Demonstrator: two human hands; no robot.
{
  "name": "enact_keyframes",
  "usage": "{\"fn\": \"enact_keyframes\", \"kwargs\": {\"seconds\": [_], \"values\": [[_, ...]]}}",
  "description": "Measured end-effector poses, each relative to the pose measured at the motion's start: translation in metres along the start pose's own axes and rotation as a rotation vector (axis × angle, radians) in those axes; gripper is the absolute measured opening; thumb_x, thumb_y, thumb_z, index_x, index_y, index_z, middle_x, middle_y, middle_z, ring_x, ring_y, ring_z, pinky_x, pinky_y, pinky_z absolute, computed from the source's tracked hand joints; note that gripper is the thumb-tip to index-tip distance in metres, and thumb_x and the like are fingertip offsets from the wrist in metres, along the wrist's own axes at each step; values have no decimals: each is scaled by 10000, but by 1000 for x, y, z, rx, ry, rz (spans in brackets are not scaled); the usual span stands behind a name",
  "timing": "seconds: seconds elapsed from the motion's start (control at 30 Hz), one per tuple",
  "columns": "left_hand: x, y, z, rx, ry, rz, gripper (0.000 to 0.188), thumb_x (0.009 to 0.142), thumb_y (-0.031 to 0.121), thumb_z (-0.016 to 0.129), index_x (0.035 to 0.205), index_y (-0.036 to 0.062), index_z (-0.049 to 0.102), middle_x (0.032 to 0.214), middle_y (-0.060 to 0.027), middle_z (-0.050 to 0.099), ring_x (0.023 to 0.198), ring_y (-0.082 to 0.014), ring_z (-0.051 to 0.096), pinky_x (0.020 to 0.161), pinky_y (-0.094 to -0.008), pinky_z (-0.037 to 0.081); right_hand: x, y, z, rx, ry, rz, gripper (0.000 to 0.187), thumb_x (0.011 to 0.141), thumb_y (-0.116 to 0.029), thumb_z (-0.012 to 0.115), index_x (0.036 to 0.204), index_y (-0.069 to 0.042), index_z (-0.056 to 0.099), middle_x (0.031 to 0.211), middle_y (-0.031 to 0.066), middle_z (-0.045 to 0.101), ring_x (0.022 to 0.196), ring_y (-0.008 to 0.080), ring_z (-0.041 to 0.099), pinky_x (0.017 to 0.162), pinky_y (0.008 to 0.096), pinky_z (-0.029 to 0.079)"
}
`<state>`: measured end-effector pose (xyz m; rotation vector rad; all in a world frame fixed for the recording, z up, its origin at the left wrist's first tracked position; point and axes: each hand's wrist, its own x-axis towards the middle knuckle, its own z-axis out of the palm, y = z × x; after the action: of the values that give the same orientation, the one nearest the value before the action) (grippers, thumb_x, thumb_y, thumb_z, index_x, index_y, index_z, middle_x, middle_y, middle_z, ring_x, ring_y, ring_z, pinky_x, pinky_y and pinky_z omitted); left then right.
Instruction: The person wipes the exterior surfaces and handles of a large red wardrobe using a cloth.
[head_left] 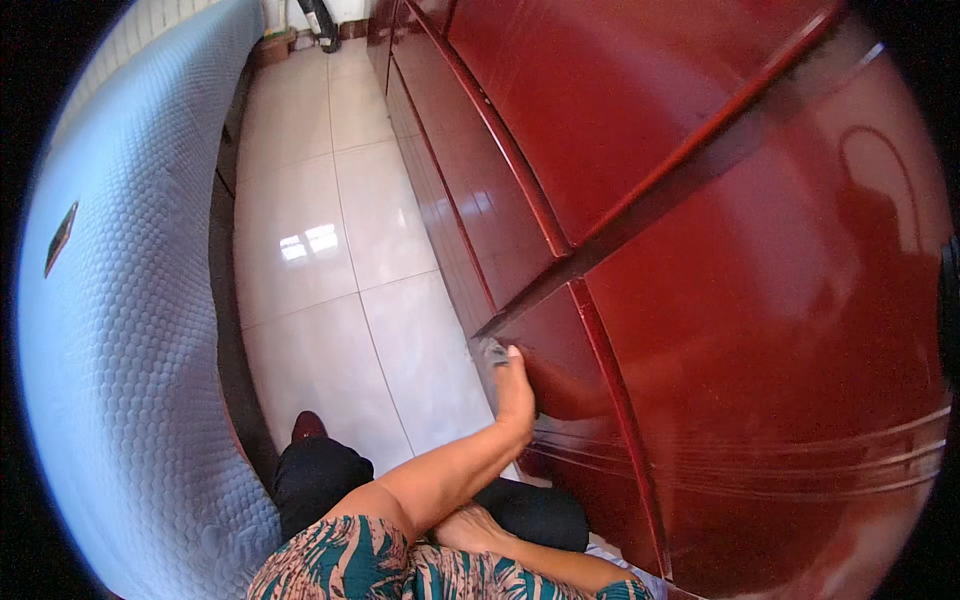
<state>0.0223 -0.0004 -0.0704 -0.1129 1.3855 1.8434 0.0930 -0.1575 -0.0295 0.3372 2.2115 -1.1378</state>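
Observation:
My left hand (515,388) reaches forward to the lower edge of a glossy dark red wardrobe (700,330). It presses a small grey cloth (492,352) against the wood, just below the gap between two panels. The thumb shows on top, while the other fingers are mostly hidden behind the hand. My right hand (470,529) lies close to my body, beneath the left forearm and near my dark trousers. Its fingers are covered by that arm, so their pose does not show.
A bed with a light blue quilted cover (150,330) runs along the left. Between bed and wardrobe lies a strip of pale glossy floor tiles (300,200). My dark red shoe (309,426) is on it. A black-and-white object (322,25) stands at the far end.

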Motion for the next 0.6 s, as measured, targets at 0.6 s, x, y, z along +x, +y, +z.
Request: {"fn": "enact_keyframes", "kwargs": {"seconds": [0.6], "values": [[28, -58, -44, -260, -108, -351, 568, 957, 489, 375, 1311, 49, 440, 1282, -139, 516, 1146, -291, 504, 972, -427, 392, -1, -13, -37, -111, -170, 39, 316, 819, -211, 516, 1042, -1, 594, 1020, 257, 623, 910, 410, 617, 764, 493, 496]]}}
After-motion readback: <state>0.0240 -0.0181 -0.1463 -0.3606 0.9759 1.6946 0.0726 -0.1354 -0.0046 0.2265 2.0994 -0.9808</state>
